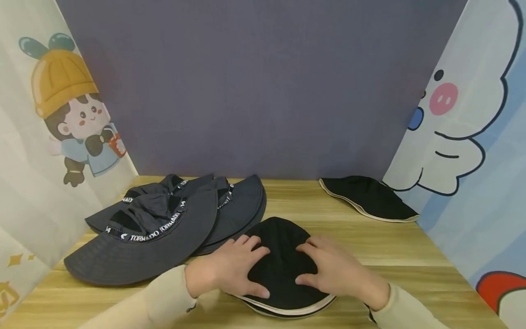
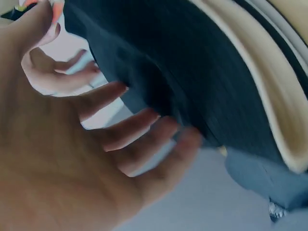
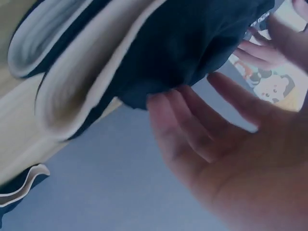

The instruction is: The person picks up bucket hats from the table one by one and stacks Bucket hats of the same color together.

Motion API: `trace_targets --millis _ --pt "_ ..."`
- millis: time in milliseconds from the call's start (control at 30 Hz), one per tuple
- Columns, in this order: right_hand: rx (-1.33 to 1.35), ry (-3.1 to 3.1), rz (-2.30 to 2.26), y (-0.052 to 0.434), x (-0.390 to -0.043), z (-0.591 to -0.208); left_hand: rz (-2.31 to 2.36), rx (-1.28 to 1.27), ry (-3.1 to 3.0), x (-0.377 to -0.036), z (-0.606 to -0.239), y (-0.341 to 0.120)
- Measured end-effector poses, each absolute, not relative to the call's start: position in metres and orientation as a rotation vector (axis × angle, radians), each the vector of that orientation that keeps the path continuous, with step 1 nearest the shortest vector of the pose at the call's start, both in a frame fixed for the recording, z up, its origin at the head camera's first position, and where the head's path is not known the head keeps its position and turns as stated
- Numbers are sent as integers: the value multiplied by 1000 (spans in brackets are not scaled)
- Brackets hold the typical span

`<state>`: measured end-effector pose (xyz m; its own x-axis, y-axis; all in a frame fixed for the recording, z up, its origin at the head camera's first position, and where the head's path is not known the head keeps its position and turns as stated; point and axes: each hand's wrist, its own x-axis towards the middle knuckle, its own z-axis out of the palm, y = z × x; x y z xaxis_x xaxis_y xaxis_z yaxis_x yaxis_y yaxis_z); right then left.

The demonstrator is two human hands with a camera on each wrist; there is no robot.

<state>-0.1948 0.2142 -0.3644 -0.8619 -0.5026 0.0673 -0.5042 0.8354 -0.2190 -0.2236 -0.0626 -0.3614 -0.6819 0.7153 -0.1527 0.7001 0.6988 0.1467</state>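
A black bucket hat (image 1: pixel 283 265) with a cream-edged brim lies in front of me, stacked over at least one more like it whose edge shows below. On its left side rests my left hand (image 1: pixel 236 267), fingers spread and lightly bent against the cloth. My right hand (image 1: pixel 334 267) touches the opposite side in the same way, thumb apart from the fingers. Both wrist views show the fingertips right at the dark crown, with the palms away from it. In the right wrist view, the cream linings (image 3: pixel 72 101) of two brims show one beside the other.
Several dark grey hats (image 1: pixel 144 246) with a lettered band overlap in a pile on the left of the wooden table (image 1: pixel 411 256). Another black hat (image 1: pixel 365 196) lies folded flat at the back right. A grey panel (image 1: pixel 263 91) stands behind, with printed cloth walls on both sides.
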Motion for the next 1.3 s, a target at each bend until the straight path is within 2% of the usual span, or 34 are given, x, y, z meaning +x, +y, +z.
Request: trace_targets --millis 633,867,1300 --pt "817 -3230 324 224 -208 -378 -183 1098 2728 -221 -375 -23" --pt "890 -3186 362 227 -214 -376 -249 1066 2736 -231 -376 -15" --pt "830 -2924 554 249 -242 -378 -339 1019 2729 -239 -376 -6"
